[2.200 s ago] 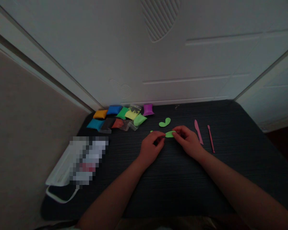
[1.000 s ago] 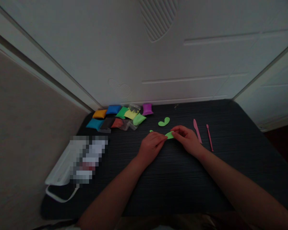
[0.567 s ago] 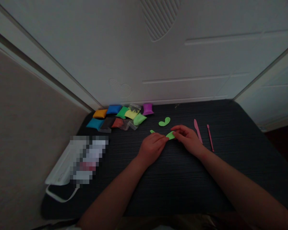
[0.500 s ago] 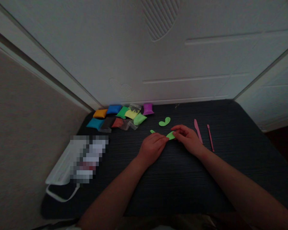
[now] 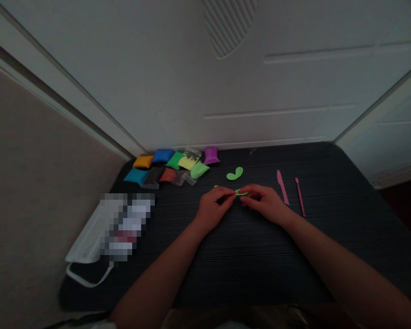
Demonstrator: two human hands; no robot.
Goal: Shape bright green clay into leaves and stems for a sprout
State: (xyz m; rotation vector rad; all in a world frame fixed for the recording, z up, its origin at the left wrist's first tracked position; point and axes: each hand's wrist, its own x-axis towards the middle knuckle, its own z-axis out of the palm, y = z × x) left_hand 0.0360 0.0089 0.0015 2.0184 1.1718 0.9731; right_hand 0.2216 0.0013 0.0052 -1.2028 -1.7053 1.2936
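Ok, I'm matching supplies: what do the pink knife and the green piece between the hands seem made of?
Pink knife: probably plastic, satin or matte; its even colour and moulded outline suggest that.
Green piece: perhaps soft modelling clay or foam, matte; its thin, curved shape hints so.

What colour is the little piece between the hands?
Bright light green. The head view shows the little piece best.

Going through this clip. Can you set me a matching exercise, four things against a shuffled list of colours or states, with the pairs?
Things
1. mask
2. left hand
3. knife
4. V-shaped piece

Colours or states
A. pink
B. light green, not held
C. white
D. pinching a green piece

Pairs: 1-C, 2-D, 3-A, 4-B
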